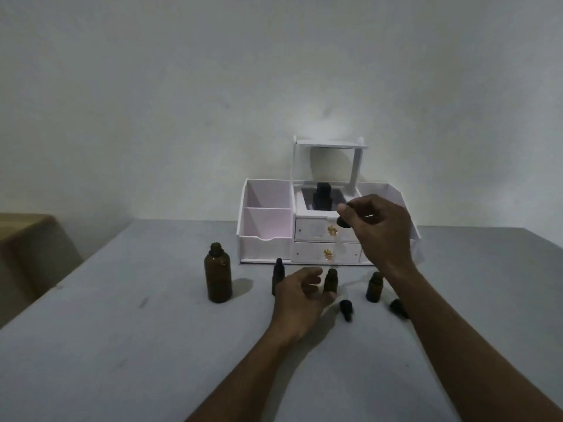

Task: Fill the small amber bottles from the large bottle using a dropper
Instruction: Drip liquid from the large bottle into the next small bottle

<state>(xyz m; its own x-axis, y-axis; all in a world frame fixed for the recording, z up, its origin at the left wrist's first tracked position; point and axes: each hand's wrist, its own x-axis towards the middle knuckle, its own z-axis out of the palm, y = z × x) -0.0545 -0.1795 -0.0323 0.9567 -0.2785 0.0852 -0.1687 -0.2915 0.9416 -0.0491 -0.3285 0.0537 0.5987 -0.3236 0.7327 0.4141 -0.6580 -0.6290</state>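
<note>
The large amber bottle (pixel 218 275) stands open on the grey table, left of centre. My right hand (pixel 377 231) pinches the black bulb of a dropper (pixel 343 222), whose glass tube hangs down over a small open amber bottle (pixel 331 280). My left hand (pixel 300 295) curls around that small bottle's base, thumb and fingers touching it. A capped small bottle (pixel 278 275) stands just left of my left hand. Another small open amber bottle (pixel 374 287) stands to the right, partly behind my right forearm.
A white desk organiser (pixel 266 226) with compartments and two drawers stands at the back against the wall, a dark bottle (pixel 323 197) in its middle well. Two black dropper caps (pixel 346 309) (pixel 399 307) lie on the table. A brown box (pixel 27 248) sits far left.
</note>
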